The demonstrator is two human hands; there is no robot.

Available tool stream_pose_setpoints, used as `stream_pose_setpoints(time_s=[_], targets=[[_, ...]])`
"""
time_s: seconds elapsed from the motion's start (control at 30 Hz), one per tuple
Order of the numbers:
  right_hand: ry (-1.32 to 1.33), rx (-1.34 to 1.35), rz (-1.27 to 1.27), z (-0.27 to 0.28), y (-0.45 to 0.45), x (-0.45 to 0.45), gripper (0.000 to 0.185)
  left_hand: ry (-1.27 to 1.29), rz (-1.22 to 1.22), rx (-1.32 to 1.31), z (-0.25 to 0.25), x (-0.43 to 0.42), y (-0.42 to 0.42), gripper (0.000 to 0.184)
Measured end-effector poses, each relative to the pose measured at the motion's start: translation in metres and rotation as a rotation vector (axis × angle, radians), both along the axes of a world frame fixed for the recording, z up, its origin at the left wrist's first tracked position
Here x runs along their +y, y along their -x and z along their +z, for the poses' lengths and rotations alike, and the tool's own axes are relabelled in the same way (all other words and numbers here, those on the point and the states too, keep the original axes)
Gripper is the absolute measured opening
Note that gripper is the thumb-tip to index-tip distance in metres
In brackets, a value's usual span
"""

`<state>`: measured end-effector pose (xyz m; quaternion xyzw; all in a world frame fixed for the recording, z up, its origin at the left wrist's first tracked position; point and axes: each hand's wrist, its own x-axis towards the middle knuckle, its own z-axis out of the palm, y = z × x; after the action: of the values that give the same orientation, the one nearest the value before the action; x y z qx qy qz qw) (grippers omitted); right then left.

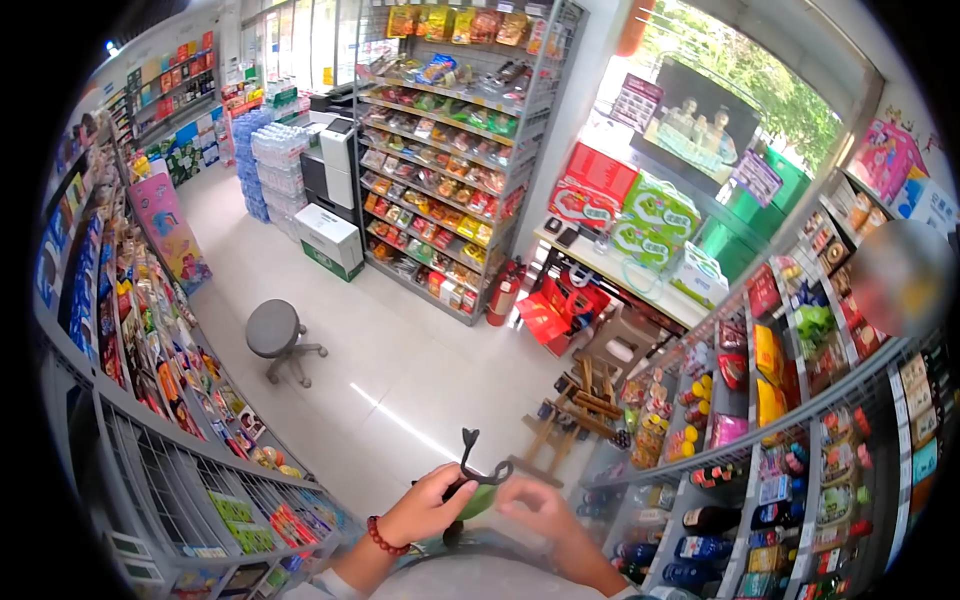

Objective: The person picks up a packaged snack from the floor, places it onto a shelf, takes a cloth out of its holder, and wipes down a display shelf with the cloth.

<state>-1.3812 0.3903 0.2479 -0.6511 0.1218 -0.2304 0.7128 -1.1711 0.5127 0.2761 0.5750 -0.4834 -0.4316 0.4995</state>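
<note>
Black and slender, a hooked piece (467, 456) is held in the left hand (437, 505), whose grip is narrowed, thumb and fingers pressed about its lower part, near the body and above the pale floor (400, 350). Its straight stem is directed away from the body and ended by a small fork, while its curved end is bent sideways toward the right hand (538, 505). On that relation, it seems, any work between the hands depends: the piece is set ahead of both, the left hand touching it and the right just beside its curve. Curled, blurred fingers are shown by the right hand; whether anything is held there cannot be told. Between the hands, below the curve, a green item (482, 500) is partly hidden. Red beads (386, 538) are worn on the left wrist.
</note>
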Motion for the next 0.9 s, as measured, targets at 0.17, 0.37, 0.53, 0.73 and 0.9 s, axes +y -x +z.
stream_pose_setpoints(time_s=[0.17,0.37,0.53,0.73,0.9], targets=[[-0.111,0.000,0.085,-0.002,-0.072,-0.035,0.004,0.069,0.106,-0.051,-0.006,-0.013,-0.062,0.023],[-0.229,0.052,0.372,-0.028,-0.171,-0.058,0.007,-0.025,0.395,-0.016,-0.022,0.017,-0.119,0.023],[-0.346,0.168,0.689,-0.028,-0.252,-0.082,0.006,-0.118,0.675,0.065,-0.027,0.031,-0.130,0.026],[-0.343,0.196,1.150,-0.030,-0.346,-0.111,0.006,-0.195,1.088,-0.061,-0.010,0.015,-0.117,0.027],[-0.250,0.119,1.391,-0.048,-0.399,-0.139,0.003,-0.183,1.283,0.284,-0.014,-0.030,-0.103,0.026]])
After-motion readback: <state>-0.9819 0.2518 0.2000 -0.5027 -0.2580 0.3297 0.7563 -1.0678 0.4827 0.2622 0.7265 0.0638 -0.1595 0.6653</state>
